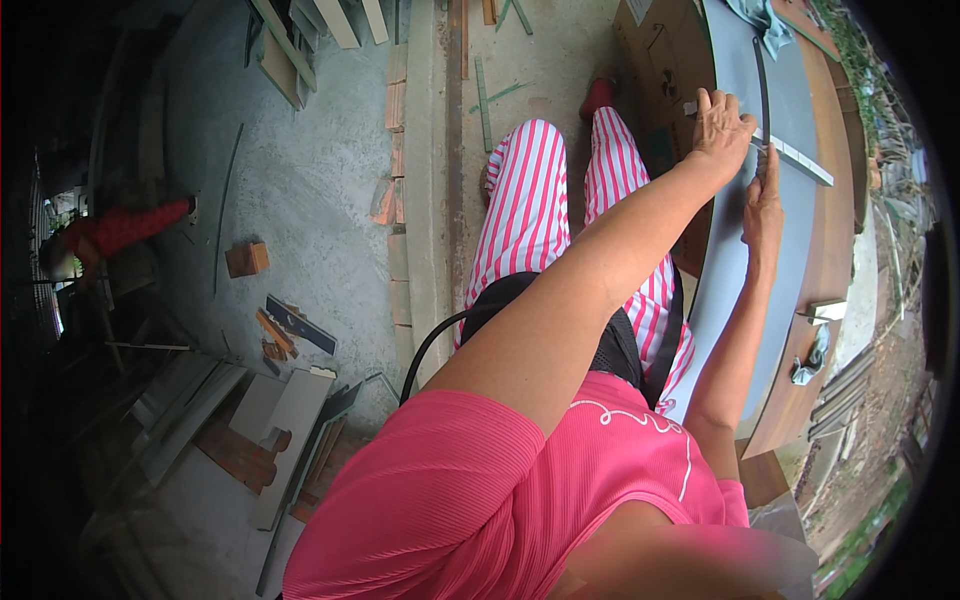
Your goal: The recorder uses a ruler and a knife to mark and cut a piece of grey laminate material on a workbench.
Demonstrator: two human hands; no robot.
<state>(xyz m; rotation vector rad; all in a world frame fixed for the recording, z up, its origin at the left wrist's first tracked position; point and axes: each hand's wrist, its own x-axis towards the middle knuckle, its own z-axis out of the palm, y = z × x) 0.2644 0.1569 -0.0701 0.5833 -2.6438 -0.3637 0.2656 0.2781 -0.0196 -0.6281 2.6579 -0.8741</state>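
A grey sheet (790, 90) lies on a wooden bench (835, 230) at the upper right. Across it rests a flat metal ruler (805, 160). My left hand (725, 125) reaches over from the left and presses its fingers down on the ruler's near end. Just below, my right hand (765, 200) is closed around a thin dark tool (763, 165) whose tip touches the sheet beside the ruler. What kind of tool it is cannot be told. A long thin dark strip (761, 80) runs up the sheet from my hands.
A crumpled cloth (765, 25) lies at the bench's far end and a rag (810, 362) near its front. A cardboard box (655, 60) stands beside the bench. Offcuts, boards (285, 420) and bricks (246, 258) litter the concrete floor. A person in red (120, 230) is far left.
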